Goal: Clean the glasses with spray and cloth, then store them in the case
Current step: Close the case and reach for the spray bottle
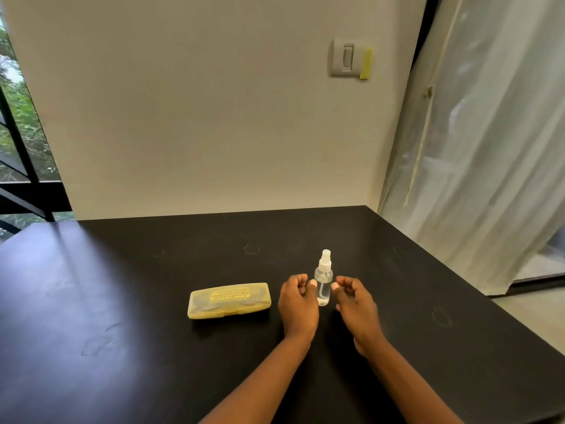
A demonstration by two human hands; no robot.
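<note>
A black table stands against a cream wall, its far edge along the wall and its right edge beside a pale curtain.

The bottle — clear, with a white spray top — stands upright near the middle of the table, somewhat nearer the right edge than the left. The case, yellow and translucent, lies flat and closed just left of it, its long side roughly parallel to the far edge; dark shapes show faintly through the lid, but what they are cannot be told.

Both forearms reach in from the near edge. The left hand sits between case and bottle, fingers loosely curled and gripping nothing, the thumb tip close against the bottle's left side — whether it touches is unclear. The right hand is on the bottle's right side, fingers likewise loosely curled and holding nothing, the fingertips just beside the bottle.

On the wall above and to the right, a switch carries a yellow note at its right side. At the far left is a window with greenery beyond it.
</note>
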